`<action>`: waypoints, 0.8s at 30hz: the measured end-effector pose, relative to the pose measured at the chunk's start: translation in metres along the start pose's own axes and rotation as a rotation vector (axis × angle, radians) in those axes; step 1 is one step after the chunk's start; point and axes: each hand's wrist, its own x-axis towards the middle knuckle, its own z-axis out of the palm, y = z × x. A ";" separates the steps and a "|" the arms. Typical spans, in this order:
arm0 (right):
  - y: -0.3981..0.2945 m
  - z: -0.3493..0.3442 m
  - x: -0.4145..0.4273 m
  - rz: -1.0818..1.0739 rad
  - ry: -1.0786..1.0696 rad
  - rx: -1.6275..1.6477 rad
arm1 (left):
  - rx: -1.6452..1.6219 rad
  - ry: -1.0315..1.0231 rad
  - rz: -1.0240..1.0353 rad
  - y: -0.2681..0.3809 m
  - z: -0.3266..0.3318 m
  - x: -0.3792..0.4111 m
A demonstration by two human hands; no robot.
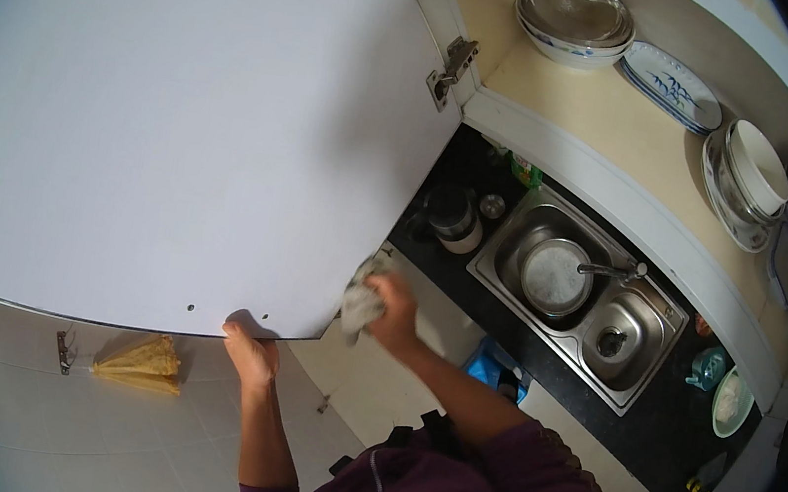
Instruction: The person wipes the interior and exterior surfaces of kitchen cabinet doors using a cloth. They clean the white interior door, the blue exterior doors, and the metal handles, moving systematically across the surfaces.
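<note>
A large white cabinet door (185,129) stands swung out on a metal hinge (451,73) and fills the left of the view. My left hand (253,354) grips the door's edge near two small screw holes, its thumb on the inner face. Bunched in my right hand (392,314) is a pale cloth (363,302), blurred, at the door's lower right edge. Whether the cloth touches the door there I cannot tell.
Crockery sits on the cabinet shelf (568,112) at upper right. Below are a dark countertop (507,294), a double steel sink (624,396) with a pot (556,276) under the faucet (611,271), and a kettle-like vessel (454,217). A yellow cloth (143,364) hangs on the tiled wall.
</note>
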 end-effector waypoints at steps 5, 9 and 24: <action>0.009 0.018 -0.012 0.083 0.086 0.013 | -0.005 -0.032 -0.011 0.004 0.010 -0.003; -0.006 0.033 -0.051 -0.107 -0.147 -0.013 | -0.002 -0.044 -0.015 0.007 0.010 -0.001; -0.015 0.024 -0.037 -0.125 -0.113 -0.065 | -0.026 -0.065 -0.022 0.004 0.005 0.003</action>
